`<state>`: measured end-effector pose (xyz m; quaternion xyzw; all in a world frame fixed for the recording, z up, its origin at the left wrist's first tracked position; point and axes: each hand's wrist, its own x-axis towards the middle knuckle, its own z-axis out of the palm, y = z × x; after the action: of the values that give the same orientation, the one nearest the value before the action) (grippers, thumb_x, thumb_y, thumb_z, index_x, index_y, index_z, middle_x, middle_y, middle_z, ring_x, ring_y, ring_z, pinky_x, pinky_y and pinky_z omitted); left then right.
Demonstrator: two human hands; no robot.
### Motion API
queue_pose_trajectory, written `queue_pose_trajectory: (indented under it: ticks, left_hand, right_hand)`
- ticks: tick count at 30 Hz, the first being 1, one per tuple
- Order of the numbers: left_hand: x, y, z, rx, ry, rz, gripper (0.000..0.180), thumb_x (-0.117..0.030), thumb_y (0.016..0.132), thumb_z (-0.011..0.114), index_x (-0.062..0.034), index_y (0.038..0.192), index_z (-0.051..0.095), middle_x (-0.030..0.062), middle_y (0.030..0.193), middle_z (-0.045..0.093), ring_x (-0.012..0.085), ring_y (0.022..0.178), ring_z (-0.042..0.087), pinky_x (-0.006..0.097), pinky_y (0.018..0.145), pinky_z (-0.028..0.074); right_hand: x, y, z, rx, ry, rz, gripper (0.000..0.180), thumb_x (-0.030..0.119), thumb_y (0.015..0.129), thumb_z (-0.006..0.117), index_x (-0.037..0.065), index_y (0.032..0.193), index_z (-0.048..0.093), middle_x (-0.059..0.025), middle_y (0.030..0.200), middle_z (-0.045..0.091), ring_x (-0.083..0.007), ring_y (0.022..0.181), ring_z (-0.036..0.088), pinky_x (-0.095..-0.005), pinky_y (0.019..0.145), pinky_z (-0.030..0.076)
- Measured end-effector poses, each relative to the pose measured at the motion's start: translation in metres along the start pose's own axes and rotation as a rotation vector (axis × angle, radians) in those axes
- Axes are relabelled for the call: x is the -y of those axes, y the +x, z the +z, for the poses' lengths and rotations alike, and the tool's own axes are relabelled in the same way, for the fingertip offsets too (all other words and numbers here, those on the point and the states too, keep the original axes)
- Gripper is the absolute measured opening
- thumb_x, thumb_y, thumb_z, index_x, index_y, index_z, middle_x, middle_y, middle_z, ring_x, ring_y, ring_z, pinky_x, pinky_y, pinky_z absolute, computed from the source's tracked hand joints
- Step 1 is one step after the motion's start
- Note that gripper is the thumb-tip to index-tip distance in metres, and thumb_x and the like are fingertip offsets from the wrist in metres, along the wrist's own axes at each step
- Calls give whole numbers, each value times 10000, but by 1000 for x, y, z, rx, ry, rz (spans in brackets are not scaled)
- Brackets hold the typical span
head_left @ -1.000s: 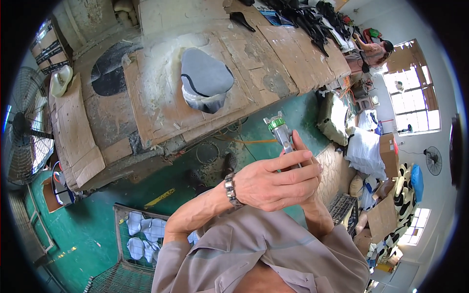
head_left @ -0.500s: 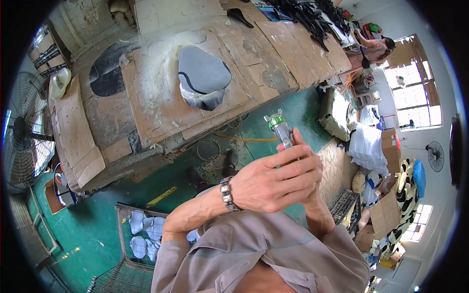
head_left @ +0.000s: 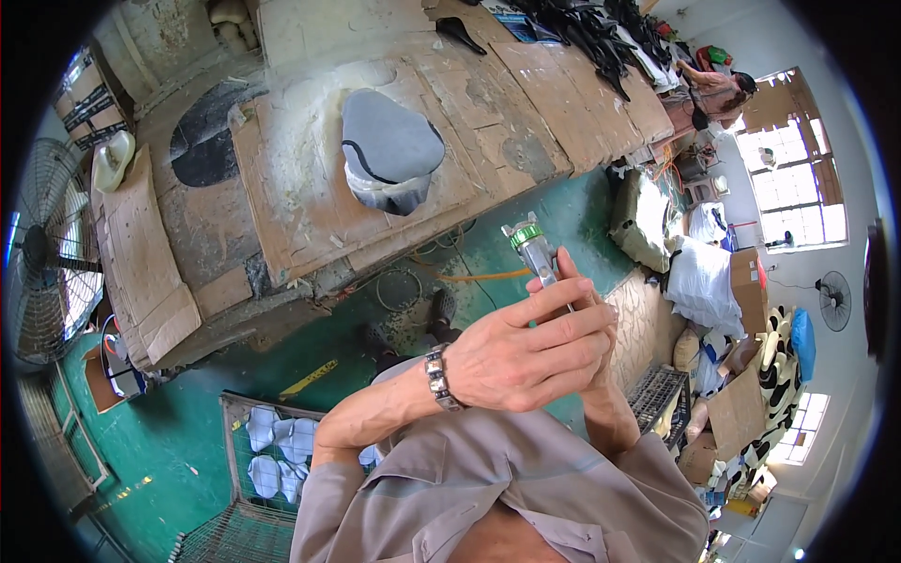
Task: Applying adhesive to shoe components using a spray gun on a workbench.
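In front of my chest I hold a small spray gun (head_left: 535, 251), silver metal with a green ring behind its nozzle. The nozzle points up and away, toward the bench. My left hand (head_left: 526, 357), with a bracelet of square links on the wrist, wraps its fingers across the gun's body. Behind it my right hand (head_left: 601, 324) grips the gun too; most of that hand is covered, with one finger sticking up beside the metal. Beyond the gun, a grey seat cover with black edging, shaped like a wide saddle (head_left: 389, 141), sits on a pale-bottomed support on the bench.
The cardboard-covered bench (head_left: 526, 103) runs across the front. Black saddles (head_left: 582, 38) lie at its far right, near another person (head_left: 718, 94). A wire cart (head_left: 230, 441) with pale blue pieces stands at left, a large fan (head_left: 42, 249) beyond. An orange hose (head_left: 488, 276) hangs below the bench.
Both hands and the spray gun stay almost in place; the gun has shifted very slightly left. The person at the far right has moved an arm a little.
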<state>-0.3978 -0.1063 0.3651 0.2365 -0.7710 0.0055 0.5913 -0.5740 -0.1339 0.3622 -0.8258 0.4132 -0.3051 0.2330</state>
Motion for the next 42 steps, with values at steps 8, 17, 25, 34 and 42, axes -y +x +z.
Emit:
queue_pose_trajectory:
  ticks: [8,17,25,34,42]
  left_hand:
    - [5,-6,-4,38,1,6,455,-63,610,612,-21,1053,706,81,1217,667,291,1257,623,526,1131,480]
    - [10,-15,-7,34,61,-16,404,-50,613,629,-36,1006,721,73,1190,675,298,1248,629,521,1093,505]
    - [9,-10,-31,-84,-1,-147,442,-236,880,661,-22,1266,668,151,1341,654,351,1317,590,528,1153,429]
    - [6,-136,-49,-230,172,-651,286,-143,843,780,-28,1100,728,149,1066,710,346,1022,698,445,846,574]
    - [6,-361,-18,115,316,-1327,224,-122,892,723,-79,1111,730,124,995,703,329,927,682,411,802,547]
  right_hand:
    - [-9,-11,5,60,252,317,444,157,1072,552,204,1513,543,3,1431,628,-59,1069,667,-185,835,565]
    - [12,13,9,84,-3,24,496,101,1049,565,88,1538,486,-61,1495,575,-122,1256,617,-241,948,560]
    - [38,36,-12,228,33,-58,593,52,914,683,-36,1472,502,-166,1261,683,-337,1051,716,-379,865,599]
    - [107,50,-27,251,-204,-62,569,-7,827,736,-25,1384,618,-185,1045,710,-281,877,697,-341,799,538]
    - [127,30,-38,296,-287,-230,687,-33,742,723,-62,1413,575,-181,905,679,-309,741,685,-384,671,550]
